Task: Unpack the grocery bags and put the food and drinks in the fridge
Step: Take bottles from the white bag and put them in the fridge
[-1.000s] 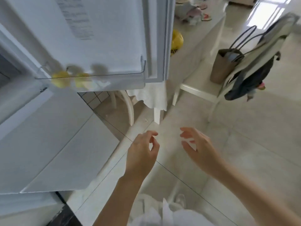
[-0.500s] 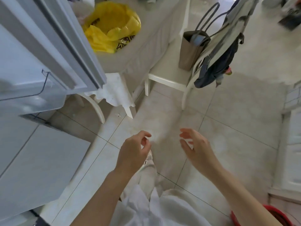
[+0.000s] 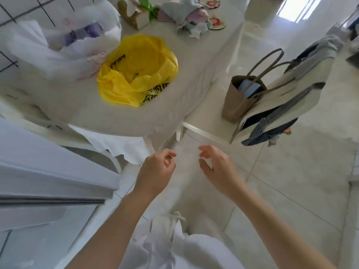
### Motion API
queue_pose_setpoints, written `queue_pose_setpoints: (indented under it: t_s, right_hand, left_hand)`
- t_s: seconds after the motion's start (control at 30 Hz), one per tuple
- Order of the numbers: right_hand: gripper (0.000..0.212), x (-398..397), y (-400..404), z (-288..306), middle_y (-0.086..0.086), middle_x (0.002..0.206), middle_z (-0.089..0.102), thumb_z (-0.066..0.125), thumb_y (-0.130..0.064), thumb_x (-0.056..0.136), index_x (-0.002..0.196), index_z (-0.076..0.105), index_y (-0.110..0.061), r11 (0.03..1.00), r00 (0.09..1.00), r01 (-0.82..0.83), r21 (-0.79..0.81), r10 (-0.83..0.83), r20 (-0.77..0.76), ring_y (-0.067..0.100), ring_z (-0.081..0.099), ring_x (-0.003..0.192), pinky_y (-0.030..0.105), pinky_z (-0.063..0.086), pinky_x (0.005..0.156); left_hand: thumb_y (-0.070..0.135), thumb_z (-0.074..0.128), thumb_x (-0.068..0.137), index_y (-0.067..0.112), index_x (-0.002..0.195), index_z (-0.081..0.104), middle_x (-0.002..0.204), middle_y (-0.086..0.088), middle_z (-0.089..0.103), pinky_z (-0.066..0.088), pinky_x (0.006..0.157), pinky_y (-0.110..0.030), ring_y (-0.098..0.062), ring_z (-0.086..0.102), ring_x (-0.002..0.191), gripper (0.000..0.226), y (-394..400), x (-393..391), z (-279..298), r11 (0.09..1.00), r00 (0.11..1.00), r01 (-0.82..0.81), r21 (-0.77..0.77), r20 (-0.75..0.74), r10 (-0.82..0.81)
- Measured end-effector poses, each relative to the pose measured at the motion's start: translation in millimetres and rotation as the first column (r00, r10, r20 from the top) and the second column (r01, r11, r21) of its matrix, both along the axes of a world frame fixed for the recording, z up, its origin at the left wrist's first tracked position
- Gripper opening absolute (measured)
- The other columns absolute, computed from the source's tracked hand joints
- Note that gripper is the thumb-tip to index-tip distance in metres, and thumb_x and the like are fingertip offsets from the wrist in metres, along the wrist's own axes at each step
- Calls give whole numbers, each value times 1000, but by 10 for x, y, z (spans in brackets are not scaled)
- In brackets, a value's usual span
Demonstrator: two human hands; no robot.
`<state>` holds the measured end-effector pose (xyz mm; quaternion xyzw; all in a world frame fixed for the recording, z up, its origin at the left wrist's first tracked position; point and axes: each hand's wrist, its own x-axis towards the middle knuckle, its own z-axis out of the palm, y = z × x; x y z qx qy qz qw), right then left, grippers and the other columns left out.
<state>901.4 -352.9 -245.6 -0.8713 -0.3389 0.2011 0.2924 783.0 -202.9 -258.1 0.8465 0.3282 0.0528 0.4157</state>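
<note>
Head view: sole camera, looking down past both forearms toward table and floor
Left hand [image 3: 157, 171]: empty, fingers loosely curled, raised at waist height over the floor tiles; holds nothing
Right hand [image 3: 217, 167]: empty, fingers relaxed and slightly spread, level with the left and a little apart from it; both appear readied for a reach toward the table
Yellow bag [image 3: 138, 70]: on the table [image 3: 116, 117], mouth open and slumped, contents not legible; nearest bag to the hands, so judged the likely next source
White bag [image 3: 58, 47]: behind and left of the yellow bag, touching it, with purple packaging showing through the plastic; still loaded
Fridge door [image 3: 48, 171]: stands open at lower left, edge toward the camera, kept open presumably for repeat loading; fridge interior out of view
Brown bag [image 3: 242, 98]: upright on a chair seat [image 3: 206, 117] right of the table, handles up, a pale blue item inside
Stage, judged: between trips, unpacking unfinished
</note>
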Motion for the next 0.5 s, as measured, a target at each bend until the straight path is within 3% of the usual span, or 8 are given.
queue_pose_setpoints:
  t_s: [0.1, 0.23, 0.37, 0.5]
  right_hand:
    - [30, 382, 353, -2, -5, 109, 63, 55, -19, 94, 124, 54, -16, 998, 998, -63, 6, 63, 16, 14, 60, 102, 27, 47, 87]
    - [29, 914, 778, -42, -4, 106, 64, 57, -16, 92, 121, 56, -15, 990, 990, -138, 30, 138, 4, 16, 61, 102, 30, 48, 88]
    - [30, 1527, 1153, -57, -1, 112, 64, 54, -18, 94, 124, 55, -14, 969, 969, -246, 25, 247, -9, 16, 60, 105, 25, 44, 87]
    - [32, 2172, 1527, 21, -4, 112, 63, 53, -21, 95, 127, 52, -17, 930, 930, -368, -10, 368, -1, 15, 59, 104, 26, 45, 86]
  left_hand:
    - [15, 56, 92, 23, 100, 68, 90, 12, 66, 55, 76, -30, -3, 61, 79, 17, 138, 245, -7, 992, 991, -118, -33, 61, 120]
    - [15, 56, 92, 24, 102, 67, 92, 14, 65, 53, 75, -24, -1, 60, 81, 17, 308, 568, -80, 980, 981, -191, -55, 32, 193]
    - [16, 56, 94, 23, 104, 67, 90, 15, 65, 47, 70, -11, 3, 59, 81, 17, 583, 1010, -133, 956, 958, -287, -56, 8, 288]
    - [20, 55, 96, 22, 106, 65, 90, 12, 65, 49, 69, -14, 3, 59, 82, 15, 840, 1523, -86, 919, 920, -392, -39, -7, 392]
